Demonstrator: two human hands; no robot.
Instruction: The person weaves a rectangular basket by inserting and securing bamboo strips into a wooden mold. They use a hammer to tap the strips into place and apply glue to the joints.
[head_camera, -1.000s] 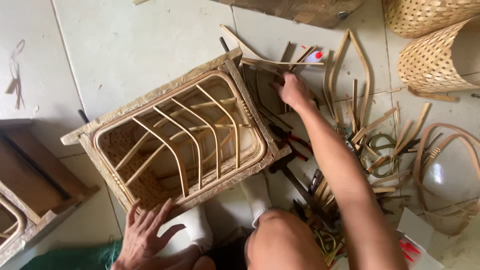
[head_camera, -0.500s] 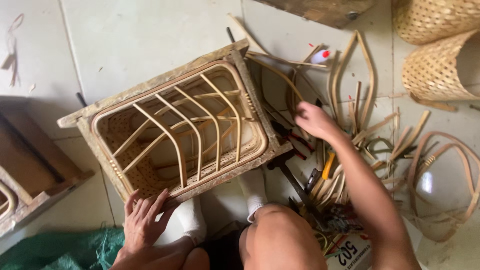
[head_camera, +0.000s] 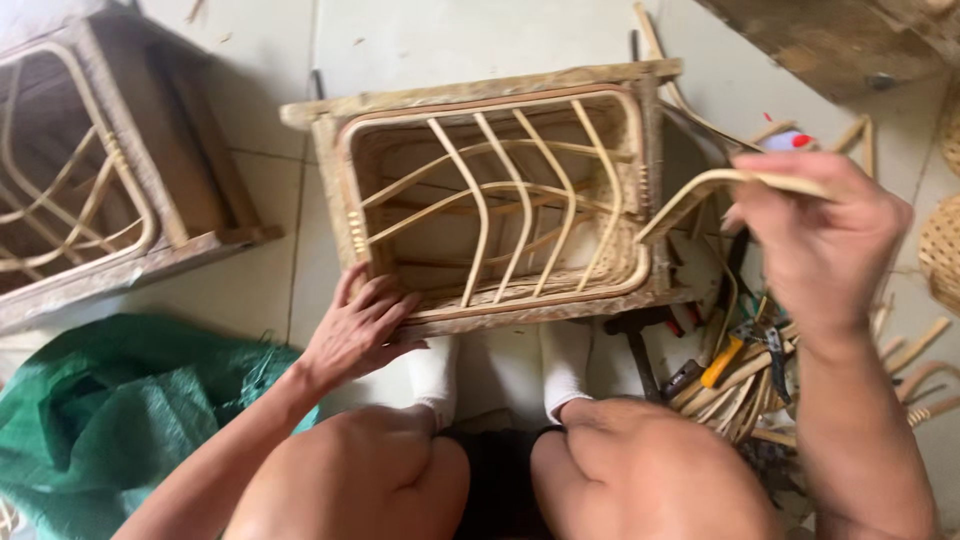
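Note:
A rectangular wooden frame (head_camera: 480, 92) with curved rattan ribs inside stands on the tiled floor in front of my knees. My left hand (head_camera: 358, 330) rests flat on its near left corner, fingers spread. My right hand (head_camera: 815, 235) is raised to the right of the frame and grips a bent rattan strip (head_camera: 690, 196), whose curved end reaches toward the frame's right side.
A second similar frame (head_camera: 150, 180) lies at the far left. A green mesh bag (head_camera: 110, 410) sits at the lower left. Loose rattan pieces and hand tools (head_camera: 735, 370) are piled at the right, with a woven basket (head_camera: 942, 250) at the right edge.
My right hand has come up from the pile at the right with a bent rattan strip in it. The view has shifted closer to the frame; my left hand stays on its near corner.

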